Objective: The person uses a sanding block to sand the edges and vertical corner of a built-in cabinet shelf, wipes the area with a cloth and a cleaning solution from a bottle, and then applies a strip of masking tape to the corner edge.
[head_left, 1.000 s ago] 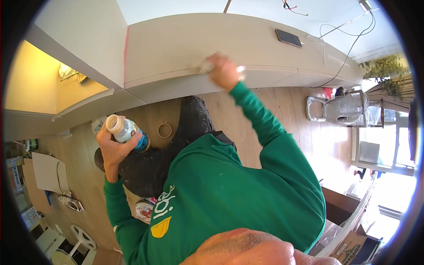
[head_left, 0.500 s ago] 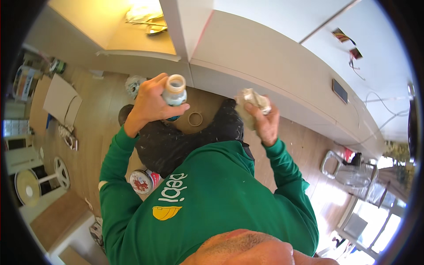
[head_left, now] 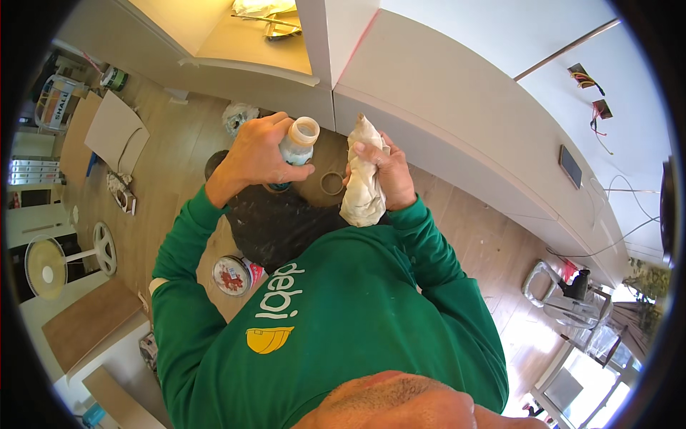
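My left hand (head_left: 261, 154) is wrapped around a clear plastic bottle (head_left: 299, 143). Its wide mouth is uncapped and points up, and something bluish shows lower down in it. Level with it, my right hand (head_left: 389, 171) grips a cream-coloured rag (head_left: 364, 179), bunched long with a pointed, darker tip upward and a fuller end hanging toward my green sweater. The rag and the bottle are apart. Beneath and between them, a ring (head_left: 331, 183) lies by my dark trousers (head_left: 275, 222).
A cabinet (head_left: 443, 93) runs along the front, with a lit recess (head_left: 254, 46) at left and a phone (head_left: 569, 166) on its top at right. Wires (head_left: 589, 79) stick out of the wall. A round tin (head_left: 232, 277) stands by my leg; a fan (head_left: 47, 268) is far left.
My right hand has moved left, closer to the bottle, and the rag now shows stretched upright at full length. The bottle stays in my left hand, and the whole view has shifted slightly.
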